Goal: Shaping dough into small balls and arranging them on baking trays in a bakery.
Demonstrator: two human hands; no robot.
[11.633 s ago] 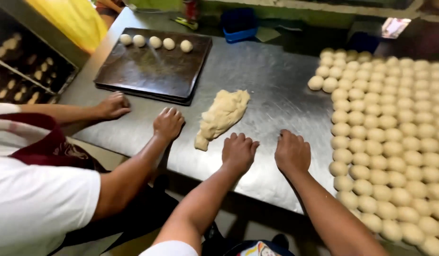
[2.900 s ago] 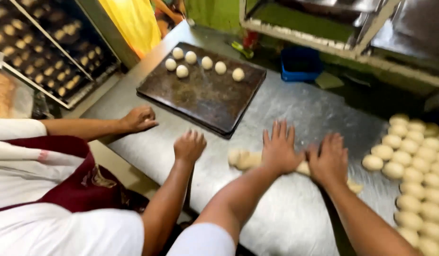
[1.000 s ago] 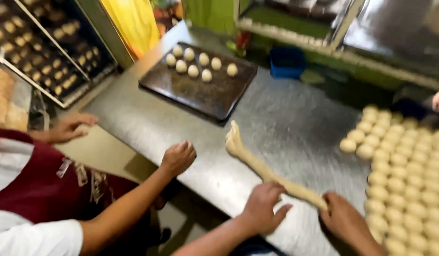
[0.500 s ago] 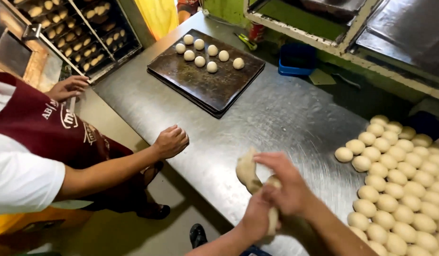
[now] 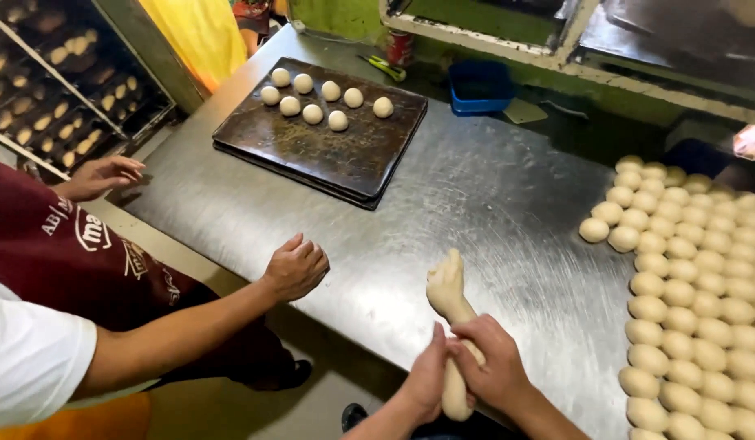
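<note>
Your left hand (image 5: 426, 376) and right hand (image 5: 496, 368) both grip the dough rope (image 5: 452, 326), clenched around its lower part. Its upper end sticks out above your hands, over the steel counter (image 5: 492, 212).

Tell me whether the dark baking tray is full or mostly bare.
Mostly bare: the tray holds only seven dough balls clustered at its far end.

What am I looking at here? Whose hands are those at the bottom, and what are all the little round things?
A camera worn on a person's head looks down. At the bottom are that person's left hand and right hand, closed together around a dough rope. The steel table carries a dark baking tray with a few dough balls, and many more dough balls sit in rows at the right. Another person's hand rests on the table's edge.
</note>
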